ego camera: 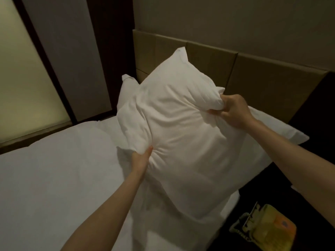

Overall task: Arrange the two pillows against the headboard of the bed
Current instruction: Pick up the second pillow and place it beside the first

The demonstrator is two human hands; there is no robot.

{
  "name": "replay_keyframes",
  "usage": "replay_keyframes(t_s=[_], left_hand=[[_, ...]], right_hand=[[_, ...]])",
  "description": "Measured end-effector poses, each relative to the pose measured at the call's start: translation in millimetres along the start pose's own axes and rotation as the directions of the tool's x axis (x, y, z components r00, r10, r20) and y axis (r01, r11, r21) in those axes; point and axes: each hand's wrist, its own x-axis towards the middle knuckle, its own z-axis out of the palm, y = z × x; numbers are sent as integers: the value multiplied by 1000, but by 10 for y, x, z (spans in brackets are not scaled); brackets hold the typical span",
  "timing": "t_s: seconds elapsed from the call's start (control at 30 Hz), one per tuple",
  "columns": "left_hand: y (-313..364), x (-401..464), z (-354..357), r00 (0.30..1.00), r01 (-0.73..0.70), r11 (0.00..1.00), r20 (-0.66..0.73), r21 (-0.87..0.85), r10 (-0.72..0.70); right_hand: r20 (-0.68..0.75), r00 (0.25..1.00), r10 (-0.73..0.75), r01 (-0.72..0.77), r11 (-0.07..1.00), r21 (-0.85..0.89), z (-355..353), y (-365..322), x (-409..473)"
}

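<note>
White front pillow (181, 142) | long axis tilted, corner toward headboard (262, 73) | left hand (140, 160), right hand (233, 111) grips clenched on it

Single view, head-mounted, wide angle, edges bent. Looks forward and steeply down from beside bed (54, 178), facing headboard (262, 73) corner. Close in: both forearms run up from bottom edge, left hand (140, 159) low centre, right hand (233, 110) higher, to the right. Pillow (177, 133) between hands fills middle. Beyond right hand, headboard and wall; below right forearm, telephone (266, 227) at frame edge. Left of left hand, bed sheet and window.
</note>
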Motion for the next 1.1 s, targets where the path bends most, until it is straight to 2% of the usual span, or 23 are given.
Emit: replay_keyframes(t_s=[0.13,0.2,0.23,0.3,0.37,0.5,0.6,0.7,0.77,0.83,0.93,1.0,1.1], left_hand=[[-4,287,420,987,12,983,156,185,-42],[13,420,612,983,-23,969,184,246,-24],[31,480,701,982,-39,959,186,282,-14],[29,556,907,988,-49,941,157,335,-4],[6,648,1127,990,-60,917,138,393,6],[-15,823,1507,981,-128,852,191,507,33],[-5,965,1766,959,-238,754,271,613,82],[38,1166,2042,904,-415,540,397,732,157],[59,1327,2233,837,-546,324,515,772,185],[67,1481,2427,750,-656,70,637,752,178],[70,1673,2715,599,-752,-286,797,594,79],[72,1776,2902,517,-774,-414,856,479,23],[69,1875,3139,457,-776,-509,888,373,-46]], right_hand=[[20,996,83,-82,996,-15,-29,501,89],[130,977,171,-168,985,-34,116,811,105],[219,946,238,-226,971,-79,215,969,108],[418,830,369,-328,929,-169,430,1312,43],[544,739,397,-364,915,-173,645,1644,-74],[564,715,412,-423,898,-120,993,2089,-256],[533,732,425,-465,883,-66,1192,2292,-314],[493,737,462,-481,871,-96,1367,2433,-375],[509,707,491,-464,865,-191,1490,2497,-437],[538,641,547,-459,836,-301,1591,2539,-524],[573,511,641,-512,762,-397,1724,2567,-647],[595,453,664,-537,736,-412,1792,2579,-674],[661,403,633,-604,726,-328,1806,2631,-664]])
